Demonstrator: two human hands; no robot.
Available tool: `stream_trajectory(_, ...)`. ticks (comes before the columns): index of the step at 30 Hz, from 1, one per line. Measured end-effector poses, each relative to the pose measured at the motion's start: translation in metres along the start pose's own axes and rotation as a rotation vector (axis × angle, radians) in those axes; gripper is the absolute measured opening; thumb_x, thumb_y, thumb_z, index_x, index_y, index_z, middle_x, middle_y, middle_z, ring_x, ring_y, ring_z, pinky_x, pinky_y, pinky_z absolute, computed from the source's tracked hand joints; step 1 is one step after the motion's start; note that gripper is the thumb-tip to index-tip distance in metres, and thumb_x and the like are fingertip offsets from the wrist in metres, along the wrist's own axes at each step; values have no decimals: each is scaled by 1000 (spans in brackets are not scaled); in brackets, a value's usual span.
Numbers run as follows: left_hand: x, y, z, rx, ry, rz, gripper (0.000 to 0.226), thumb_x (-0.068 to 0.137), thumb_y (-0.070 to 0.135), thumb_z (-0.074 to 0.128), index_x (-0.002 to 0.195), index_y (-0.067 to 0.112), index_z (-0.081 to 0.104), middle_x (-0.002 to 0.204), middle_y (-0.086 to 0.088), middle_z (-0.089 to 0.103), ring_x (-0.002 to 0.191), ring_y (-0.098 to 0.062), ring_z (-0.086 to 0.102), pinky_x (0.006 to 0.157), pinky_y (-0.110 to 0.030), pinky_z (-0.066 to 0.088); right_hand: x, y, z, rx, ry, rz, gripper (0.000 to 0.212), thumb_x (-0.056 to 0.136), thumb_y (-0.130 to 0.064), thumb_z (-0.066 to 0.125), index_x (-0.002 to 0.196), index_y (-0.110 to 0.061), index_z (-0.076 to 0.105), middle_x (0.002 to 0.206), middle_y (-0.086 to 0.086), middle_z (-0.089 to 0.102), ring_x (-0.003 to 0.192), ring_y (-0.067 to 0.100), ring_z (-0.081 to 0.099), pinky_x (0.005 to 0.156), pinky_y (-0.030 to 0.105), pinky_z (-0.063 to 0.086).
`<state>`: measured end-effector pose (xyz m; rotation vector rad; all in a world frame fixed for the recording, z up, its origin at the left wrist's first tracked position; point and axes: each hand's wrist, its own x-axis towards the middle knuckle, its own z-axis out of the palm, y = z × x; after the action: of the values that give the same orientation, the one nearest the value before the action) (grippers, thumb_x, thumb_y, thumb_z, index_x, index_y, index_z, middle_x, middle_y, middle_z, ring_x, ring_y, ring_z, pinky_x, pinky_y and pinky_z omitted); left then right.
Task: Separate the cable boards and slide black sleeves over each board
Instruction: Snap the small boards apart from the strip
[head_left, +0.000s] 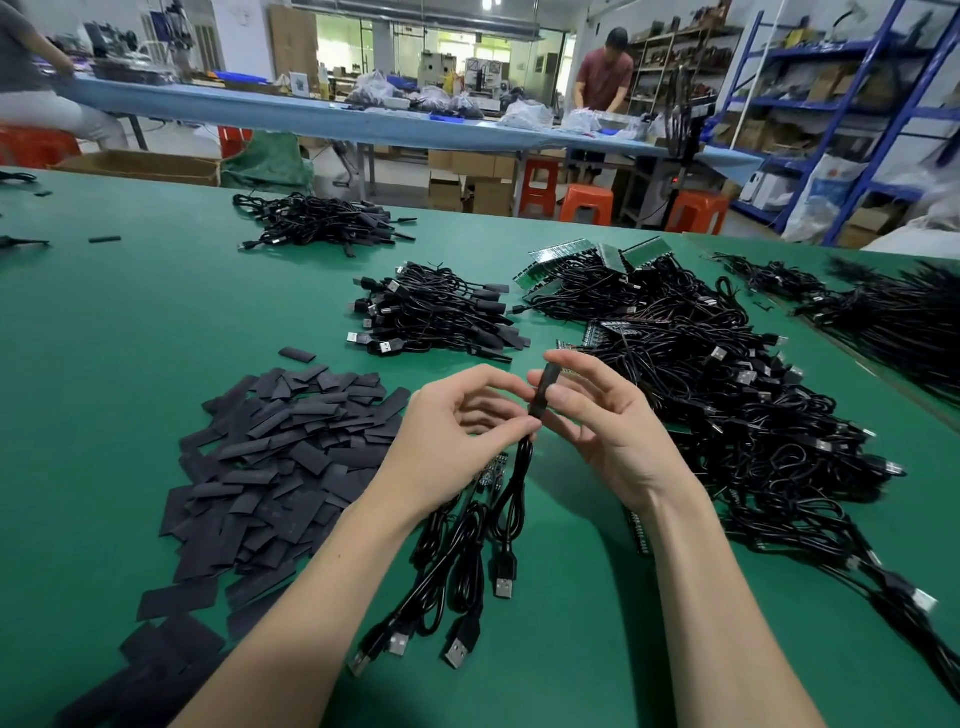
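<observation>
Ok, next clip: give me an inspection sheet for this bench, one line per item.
Surface: green mat, bare patches between piles.
Job's things: black sleeve held upright between both hands; loose sleeve pile on the left; board strips atop the far pile.
Clutter: stray sleeve far left.
Grip: left hand pinches the cable just under the sleeve; right hand fingers pinch the sleeve.
Cables: held cable hangs down to the mat; unfinished heap on the right; sleeved bundle behind.
Surroundings: second bench, orange stools, shelving, other workers.
</observation>
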<state>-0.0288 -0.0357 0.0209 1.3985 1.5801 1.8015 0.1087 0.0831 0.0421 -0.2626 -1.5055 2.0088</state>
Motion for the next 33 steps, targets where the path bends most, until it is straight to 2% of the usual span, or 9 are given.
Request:
stream_trajectory(2,0,0,-1,-22,-23,-11,23,81,7,83,98,21,75,86,-2,78,87,-21,76,82,-32,61,0,0,0,-3,32,-18,27,79,-3,72,100,-19,77,100,11,76,99,20,73,81,26,58)
stream_trajectory(5,1,0,-1,-50,-38,-25,23,82,6,82,100,19,75,83,-3,78,84,-20,77,81,-29,61,1,0,3,-1,82,-31,25,75,-4,73,96,-17,77,96,14,76,93,21,74,79,26,59)
stream_trajectory(9,0,-1,-2,-31,-36,-29,21,82,8,82,98,21,75,81,-3,78,83,-19,77,80,-28,61,2,1,4,13,128,-20,20,71,-5,75,86,-16,82,90,8,77,92,19,75,76,25,59)
stream_trajectory(14,0,-3,-1,-11,-53,-33,20,82,11,82,97,21,75,79,-2,78,82,-19,76,79,-27,60,2,2,2,7,145,-12,16,71,-7,76,85,-14,82,90,14,77,86,20,76,75,24,59)
stream_trajectory(17,0,-5,-2,-14,-44,-42,19,82,13,82,97,22,74,79,-2,78,82,-20,76,78,-27,60,4,5,2,-20,145,-54,16,73,-9,76,88,-13,80,92,16,77,88,23,75,76,27,59)
stream_trajectory(20,0,-8,-3,-11,-6,-59,19,82,10,82,96,20,74,80,-4,77,81,-22,76,78,-33,62,6,8,4,-105,105,-111,26,78,-11,75,104,-13,73,96,17,76,96,26,74,78,31,60)
stream_trajectory(24,2,-10,-4,-28,16,-79,20,82,6,82,94,19,75,83,-3,77,81,-19,76,78,-26,60,5,5,4,-217,55,-136,30,79,-9,77,107,-19,74,103,11,77,97,22,74,79,28,59)
stream_trajectory(28,2,-10,-2,-53,-22,-99,19,84,3,79,100,10,74,86,-6,78,84,-20,76,82,-27,60,6,5,3,-313,78,-144,27,86,-1,74,108,-16,76,93,0,74,88,13,72,75,22,56)
stream_trajectory(33,2,-11,-2,-44,-25,-109,18,84,2,79,100,9,73,85,-6,78,83,-19,76,80,-25,59,7,5,6,-359,106,-153,25,87,-1,74,107,-15,77,82,-3,72,80,6,70,72,21,56)
